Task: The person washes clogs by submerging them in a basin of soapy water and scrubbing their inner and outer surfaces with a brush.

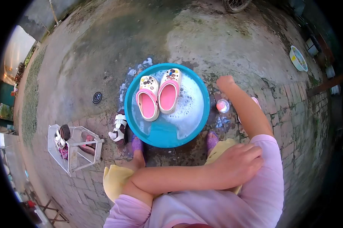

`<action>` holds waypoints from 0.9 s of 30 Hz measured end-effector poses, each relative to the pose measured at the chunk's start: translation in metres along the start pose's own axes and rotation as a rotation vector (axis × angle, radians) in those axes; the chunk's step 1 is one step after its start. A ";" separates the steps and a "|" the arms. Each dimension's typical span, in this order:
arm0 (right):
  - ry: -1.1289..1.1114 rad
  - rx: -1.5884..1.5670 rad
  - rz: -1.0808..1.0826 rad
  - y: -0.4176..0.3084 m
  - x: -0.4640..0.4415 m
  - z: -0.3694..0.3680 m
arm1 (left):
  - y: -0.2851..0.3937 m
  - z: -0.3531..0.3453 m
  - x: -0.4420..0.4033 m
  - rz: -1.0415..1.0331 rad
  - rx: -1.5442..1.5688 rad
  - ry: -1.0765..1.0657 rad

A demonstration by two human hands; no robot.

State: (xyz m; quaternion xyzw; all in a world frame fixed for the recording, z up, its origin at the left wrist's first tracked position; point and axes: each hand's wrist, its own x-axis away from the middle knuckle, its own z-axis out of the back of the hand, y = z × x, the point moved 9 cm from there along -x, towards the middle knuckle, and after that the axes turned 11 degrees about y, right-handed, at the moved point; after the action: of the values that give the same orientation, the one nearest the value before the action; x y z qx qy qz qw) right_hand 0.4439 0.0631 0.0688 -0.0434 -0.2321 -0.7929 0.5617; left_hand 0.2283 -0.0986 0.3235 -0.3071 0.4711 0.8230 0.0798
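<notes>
Clog pair: two white clogs (156, 94) with pink linings, straps and charm-studded tops sit side by side inside the teal basin (207, 104), left of its middle, toes pointing away from the person.
Clog placement: the openings face up and toward the person, probably to keep both shoes within easy reach; whether they float or touch the bottom cannot be told.
Basin: it stands on the wet ground between the feet, likely so both arms can get at it; soapy water (191, 110) with thick foam fills much of it.
Right hand: curled into a fist (225, 83), off the basin's right side and apart from the clogs; nothing shows in it.
Left hand: crossed over the body, the hand (240, 164) lies on the right sleeve (268, 167) with bent fingers, perhaps to handle the cloth; whether it grips cannot be told.
Right of basin: a small round tub (222, 106) and clear plastic film (222, 121); the right forearm partly hides a pink shoe (256, 102).
Left of basin: white-strapped sandals (119, 128) crowd the rim; farther out stands a white shoe rack (75, 157) holding footwear.
Beyond: a dark coil (97, 97) lies on the ground.
</notes>
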 end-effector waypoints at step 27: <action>-0.028 -0.689 -0.206 -0.176 -0.102 -0.127 | -0.430 0.098 0.173 0.829 -1.064 -0.069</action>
State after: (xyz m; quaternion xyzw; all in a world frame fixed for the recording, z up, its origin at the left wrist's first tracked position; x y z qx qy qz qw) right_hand 0.3451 0.1447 -0.1341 -0.2175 0.0382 -0.8765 0.4277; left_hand 0.2286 0.1880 -0.0535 -0.0718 0.0777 0.9148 -0.3898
